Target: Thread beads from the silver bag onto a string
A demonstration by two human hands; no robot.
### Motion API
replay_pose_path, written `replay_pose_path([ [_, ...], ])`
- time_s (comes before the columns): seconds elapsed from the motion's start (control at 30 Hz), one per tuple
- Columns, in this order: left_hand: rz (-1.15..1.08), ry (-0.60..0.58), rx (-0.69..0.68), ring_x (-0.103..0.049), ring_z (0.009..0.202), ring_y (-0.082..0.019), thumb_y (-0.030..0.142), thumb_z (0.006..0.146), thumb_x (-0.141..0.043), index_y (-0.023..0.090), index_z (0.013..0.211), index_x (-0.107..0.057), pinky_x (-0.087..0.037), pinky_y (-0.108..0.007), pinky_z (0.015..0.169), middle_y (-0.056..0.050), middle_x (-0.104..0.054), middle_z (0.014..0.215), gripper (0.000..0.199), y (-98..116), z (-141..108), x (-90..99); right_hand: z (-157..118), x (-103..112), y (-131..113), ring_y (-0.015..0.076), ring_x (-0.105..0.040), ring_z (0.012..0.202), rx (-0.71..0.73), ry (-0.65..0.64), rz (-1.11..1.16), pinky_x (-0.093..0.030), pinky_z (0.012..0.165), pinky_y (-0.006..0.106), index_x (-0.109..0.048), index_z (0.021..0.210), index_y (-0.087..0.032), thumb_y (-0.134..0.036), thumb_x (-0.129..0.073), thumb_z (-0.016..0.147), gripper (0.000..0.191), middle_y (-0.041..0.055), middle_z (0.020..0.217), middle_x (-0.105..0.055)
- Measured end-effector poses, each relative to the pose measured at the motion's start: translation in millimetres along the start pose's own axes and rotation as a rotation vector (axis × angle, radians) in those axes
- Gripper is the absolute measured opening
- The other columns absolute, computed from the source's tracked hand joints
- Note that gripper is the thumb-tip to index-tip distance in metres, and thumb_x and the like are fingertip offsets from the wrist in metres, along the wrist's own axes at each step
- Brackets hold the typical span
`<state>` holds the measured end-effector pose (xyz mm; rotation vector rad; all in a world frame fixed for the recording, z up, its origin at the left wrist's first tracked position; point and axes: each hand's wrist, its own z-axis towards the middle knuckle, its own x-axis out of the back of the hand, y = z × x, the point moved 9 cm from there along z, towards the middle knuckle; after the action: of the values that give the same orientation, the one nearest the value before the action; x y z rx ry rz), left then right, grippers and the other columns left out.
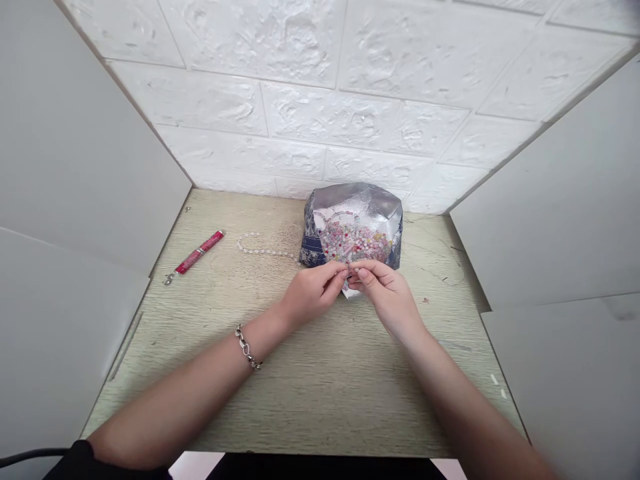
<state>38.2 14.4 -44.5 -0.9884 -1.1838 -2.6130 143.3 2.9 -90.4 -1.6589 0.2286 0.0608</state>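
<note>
My left hand (317,289) and my right hand (384,288) meet fingertip to fingertip at the front of a silver-lined bag with dark blue sides (357,199). Both are closed in a pinch, but whatever lies between the fingers is too small to make out. Many small beads (353,241) in pink, white, red and yellow fill the bag's silvery opening just behind my fingers. To the left, a string of white beads (263,252) curves over the table and ends near the bag's left side.
A slim red item with a silver band (200,252) lies at the left of the wooden table (310,393). A tiny pinkish bit (425,300) rests right of my right hand. A white brick-patterned wall (300,120) stands behind, with grey panels (565,187) on both sides.
</note>
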Motion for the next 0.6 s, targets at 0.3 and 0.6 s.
replay_pose_path([
  [0.3,-0.004,-0.011,0.009,-0.055,0.058,-0.006,0.021,0.086,-0.04,0.015,0.085,-0.056,-0.039,-0.015,0.054,0.001,-0.062,0.071,0.017,-1.1,-1.1,-1.0,-0.4,0.3,1.2,0.0108,-0.058,0.067,-0.003,-0.002,-0.027,-0.051,0.069,0.028,-0.064,0.08,-0.018,-0.038,-0.064,0.068,0.024,0.0005,0.075,-0.062],
  [0.6,0.002,-0.002,-0.01,-0.055,0.056,-0.005,0.02,0.085,-0.041,0.014,0.086,-0.057,-0.039,-0.014,0.053,0.001,-0.062,0.07,0.017,-0.1,-0.9,-1.2,0.4,-0.5,2.1,0.0099,-0.058,0.068,-0.022,0.006,0.002,-0.051,0.069,0.026,-0.065,0.079,-0.019,-0.037,-0.066,0.066,0.023,-0.0002,0.077,-0.063],
])
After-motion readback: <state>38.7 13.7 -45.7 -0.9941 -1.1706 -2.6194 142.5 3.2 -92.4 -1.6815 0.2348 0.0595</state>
